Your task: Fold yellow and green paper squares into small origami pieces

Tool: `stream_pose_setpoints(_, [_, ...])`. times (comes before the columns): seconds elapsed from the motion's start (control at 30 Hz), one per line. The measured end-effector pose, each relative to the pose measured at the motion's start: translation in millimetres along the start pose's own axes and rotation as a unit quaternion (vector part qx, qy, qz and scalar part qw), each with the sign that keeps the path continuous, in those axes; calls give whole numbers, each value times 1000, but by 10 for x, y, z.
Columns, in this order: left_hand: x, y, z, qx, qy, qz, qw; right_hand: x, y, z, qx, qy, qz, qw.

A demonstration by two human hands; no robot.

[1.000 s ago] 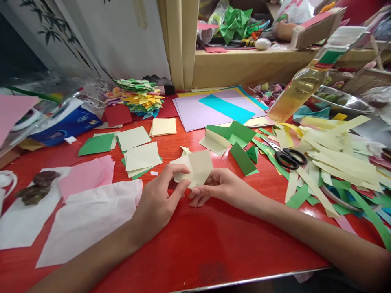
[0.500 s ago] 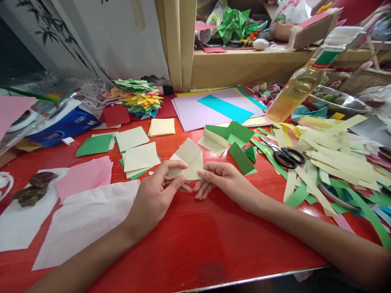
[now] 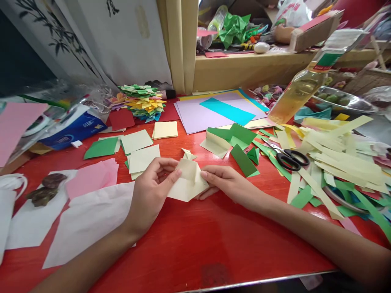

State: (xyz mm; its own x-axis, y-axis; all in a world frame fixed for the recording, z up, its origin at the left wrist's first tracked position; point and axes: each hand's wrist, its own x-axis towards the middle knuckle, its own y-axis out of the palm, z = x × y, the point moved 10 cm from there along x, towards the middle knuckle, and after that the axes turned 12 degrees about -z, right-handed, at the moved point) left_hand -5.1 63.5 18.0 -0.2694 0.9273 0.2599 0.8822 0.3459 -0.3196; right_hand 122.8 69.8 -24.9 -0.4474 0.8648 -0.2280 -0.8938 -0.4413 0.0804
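Note:
A pale yellow square of paper (image 3: 186,185), partly folded, is held just above the red table (image 3: 195,244) near its middle. My left hand (image 3: 152,191) pinches its left side between thumb and fingers. My right hand (image 3: 222,183) grips its right edge, thumb on top. A small folded pale yellow piece (image 3: 188,154) lies just behind the held paper.
Black-handled scissors (image 3: 288,158) lie to the right among cut yellow and green strips (image 3: 336,162). Green and yellow paper squares (image 3: 137,150), pink paper (image 3: 91,179), white paper (image 3: 85,219), a stack of folded pieces (image 3: 143,101), coloured sheets (image 3: 220,110) and a bottle (image 3: 302,85) surround the hands.
The paper, held up as a flat square a second ago, has been turned and folded down toward me. Both hands have shifted slightly but keep hold of it.

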Motion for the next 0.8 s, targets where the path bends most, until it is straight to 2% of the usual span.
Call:
stream_pose_setpoints(0.1, [-40,29,-91,57,67,18,996,8,-94,49,-20,-38,-51,998])
stream_pose_setpoints(0.17, [-79,51,-222,105,154,27,982,6,-116,34,-9,-25,-65,998])
stream_pose_setpoints(0.23, [-165,82,-407,143,278,31,949,4,-108,3,28,1,-63,998])
stream_pose_setpoints(0.3, [-290,114,-549,168,393,34,904,6,-103,-15,54,14,-61,997])
stream_pose_setpoints(0.37, [-396,148,-604,185,467,44,863,13,-108,-25,61,12,-61,996])
stream_pose_setpoints(0.43, [-455,164,-610,196,505,51,839,21,-109,-35,62,9,-59,996])
stream_pose_setpoints(0.5, [-486,167,-608,199,523,54,827,25,-104,-42,67,6,-55,996])
stream_pose_setpoints(0.8, [-555,188,-624,178,556,78,808,15,-53,-25,84,9,-36,996])
